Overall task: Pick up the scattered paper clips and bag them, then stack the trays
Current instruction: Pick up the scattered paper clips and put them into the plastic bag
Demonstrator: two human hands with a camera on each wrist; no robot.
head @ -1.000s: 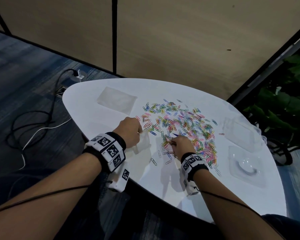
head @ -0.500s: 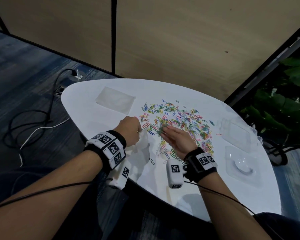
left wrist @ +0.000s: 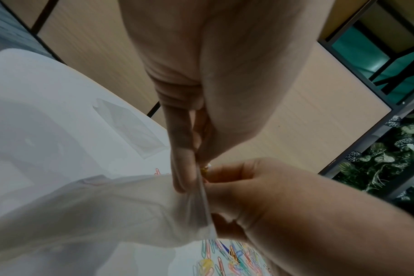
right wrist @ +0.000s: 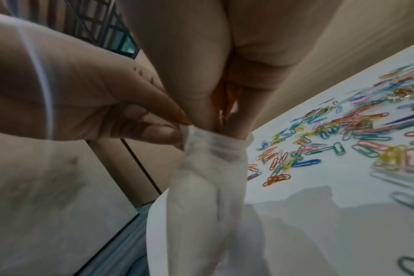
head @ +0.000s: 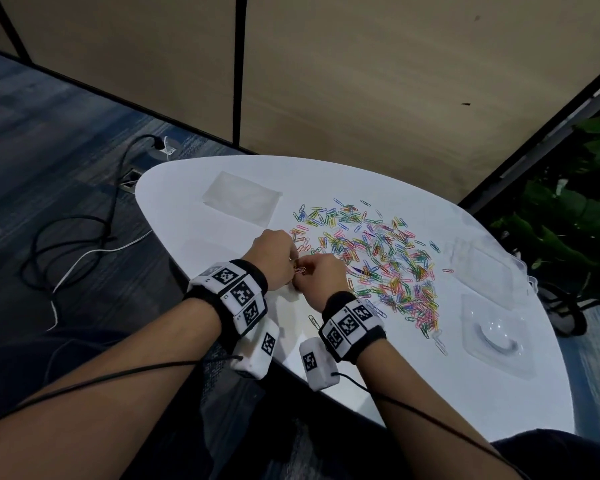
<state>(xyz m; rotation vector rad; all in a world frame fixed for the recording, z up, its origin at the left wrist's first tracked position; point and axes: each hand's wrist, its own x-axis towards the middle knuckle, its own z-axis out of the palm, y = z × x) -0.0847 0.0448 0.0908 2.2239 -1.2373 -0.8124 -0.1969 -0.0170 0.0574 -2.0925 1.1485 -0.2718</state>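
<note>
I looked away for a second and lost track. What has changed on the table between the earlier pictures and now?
The right hand left the pile of paper clips and moved left to the left hand; its fingers now sit in the mouth of the small clear bag, pinching clips. The left hand kept holding the bag at the same spot. The spare bag, both trays and the rest of the pile stayed put.
</note>
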